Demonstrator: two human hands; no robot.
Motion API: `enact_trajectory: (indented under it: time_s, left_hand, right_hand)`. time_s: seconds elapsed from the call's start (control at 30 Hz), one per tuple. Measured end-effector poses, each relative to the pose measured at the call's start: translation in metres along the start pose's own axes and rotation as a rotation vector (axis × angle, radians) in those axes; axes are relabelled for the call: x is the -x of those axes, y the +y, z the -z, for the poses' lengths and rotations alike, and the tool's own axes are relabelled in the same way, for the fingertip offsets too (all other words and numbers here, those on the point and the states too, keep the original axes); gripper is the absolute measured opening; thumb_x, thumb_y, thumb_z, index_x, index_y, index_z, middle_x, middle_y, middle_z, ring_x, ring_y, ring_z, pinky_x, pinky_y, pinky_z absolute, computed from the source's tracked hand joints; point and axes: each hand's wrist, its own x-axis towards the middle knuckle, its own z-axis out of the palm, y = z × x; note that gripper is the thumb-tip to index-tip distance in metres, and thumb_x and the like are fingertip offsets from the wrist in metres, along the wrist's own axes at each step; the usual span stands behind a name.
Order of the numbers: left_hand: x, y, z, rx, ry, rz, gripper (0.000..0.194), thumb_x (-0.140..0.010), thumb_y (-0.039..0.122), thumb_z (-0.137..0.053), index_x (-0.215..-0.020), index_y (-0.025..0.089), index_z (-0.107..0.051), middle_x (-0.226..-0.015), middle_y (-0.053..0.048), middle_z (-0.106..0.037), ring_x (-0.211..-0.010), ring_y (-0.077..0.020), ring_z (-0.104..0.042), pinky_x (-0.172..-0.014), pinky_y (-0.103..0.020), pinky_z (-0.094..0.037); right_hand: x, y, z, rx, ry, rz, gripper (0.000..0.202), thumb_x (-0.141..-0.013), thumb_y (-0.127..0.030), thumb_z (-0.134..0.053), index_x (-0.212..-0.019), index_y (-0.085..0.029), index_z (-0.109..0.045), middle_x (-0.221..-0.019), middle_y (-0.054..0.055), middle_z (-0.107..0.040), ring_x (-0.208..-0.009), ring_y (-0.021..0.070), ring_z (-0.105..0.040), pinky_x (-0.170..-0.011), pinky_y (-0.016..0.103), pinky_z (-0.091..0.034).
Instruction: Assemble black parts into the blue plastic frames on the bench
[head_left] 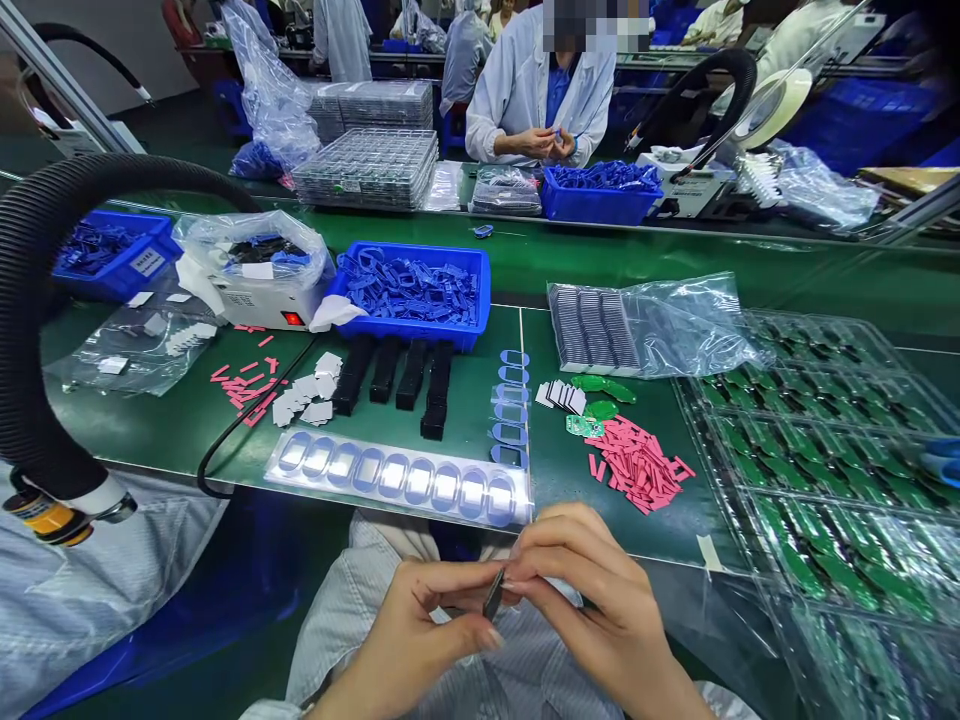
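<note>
Over my lap, just off the table's front edge, my left hand (442, 610) pinches a small thin dark flat part (493, 594) between thumb and fingers. It is seen nearly edge-on, so its exact kind cannot be made out. My right hand (581, 590) meets it from the other side, its thumb and fingertips closed at the part's upper end. Right behind the hands lies a clear strip (307, 470) carrying a row of blue oval frames with white squares. Several more blue oval frames (512, 408) stand in a column beyond its right end.
A blue bin (484, 300) of blue plastic parts stands behind black foam blocks (435, 395). Pink strips (637, 465) lie right of centre, beside white pads (561, 396). Clear trays of green circuit boards (817, 480) fill the right. A black hose (22, 300) arches at left. Opposite sits a co-worker (540, 90).
</note>
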Motion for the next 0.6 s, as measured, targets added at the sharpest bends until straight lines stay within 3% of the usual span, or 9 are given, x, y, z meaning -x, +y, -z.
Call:
enact_trajectory:
  time_s: [0.3, 0.6]
  left_hand:
    - [0.0003, -0.0004, -0.006, 0.077, 0.069, -0.011, 0.046, -0.057, 0.053, -0.075, -0.093, 0.025, -0.073, -0.072, -0.007, -0.073, -0.065, -0.0201, -0.063, -0.064, -0.029, -0.05]
    - [0.0007, 0.0043, -0.0067, 0.046, 0.022, -0.022, 0.047, -0.058, 0.053, -0.074, -0.097, 0.027, -0.071, -0.079, -0.007, -0.074, -0.071, -0.0227, -0.066, -0.068, -0.03, -0.051]
  right_hand:
    - [0.0032, -0.0022, -0.0008, -0.04, 0.073, -0.009, 0.01, -0.082, -0.01, -0.058, -0.082, -0.019, -0.063, -0.074, 0.002, -0.061, -0.071, 0.0152, -0.055, -0.061, 0.031, -0.046]
    - [0.003, -0.0027, -0.0002, -0.048, 0.087, -0.009, 0.011, -0.084, -0.011, -0.057, -0.084, -0.02, -0.063, -0.073, 0.002, -0.061, -0.071, 0.0151, -0.055, -0.061, 0.031, -0.046]
